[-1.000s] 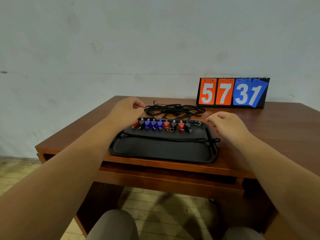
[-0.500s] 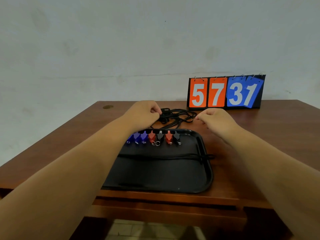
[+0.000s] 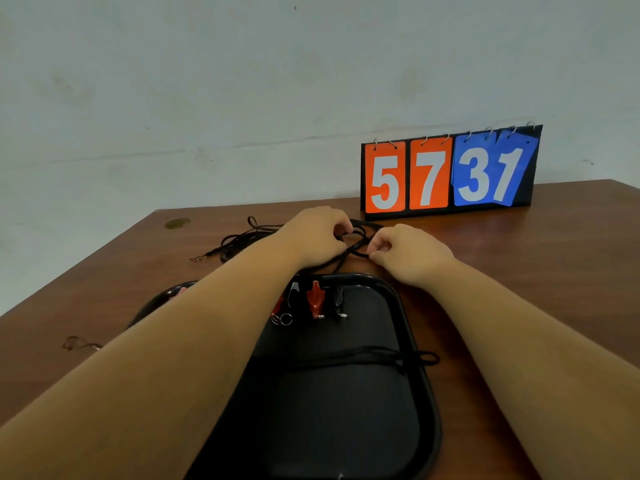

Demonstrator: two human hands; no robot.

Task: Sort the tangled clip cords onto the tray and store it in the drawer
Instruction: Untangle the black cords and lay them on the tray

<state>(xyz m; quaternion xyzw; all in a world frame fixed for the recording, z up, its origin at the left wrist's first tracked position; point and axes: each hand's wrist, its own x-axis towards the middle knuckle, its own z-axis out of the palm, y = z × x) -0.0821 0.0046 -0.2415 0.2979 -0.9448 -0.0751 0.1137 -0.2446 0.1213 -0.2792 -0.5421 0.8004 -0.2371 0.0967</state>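
Both your hands are curled. Your left hand (image 3: 313, 237) and right hand (image 3: 405, 252) sit close together, and each one pinches the black cords (image 3: 358, 249). The rest of the tangle lies on the desk (image 3: 519, 271), out past your left hand. The tray (image 3: 346, 410) is just on your side of your hands, between your arms. A row of clips (image 3: 315, 299) lies in it near your hands, and one cord (image 3: 363, 356) lies across it.

Bare forearms (image 3: 214, 337), left grip (image 3: 315, 237), right grip (image 3: 410, 252)
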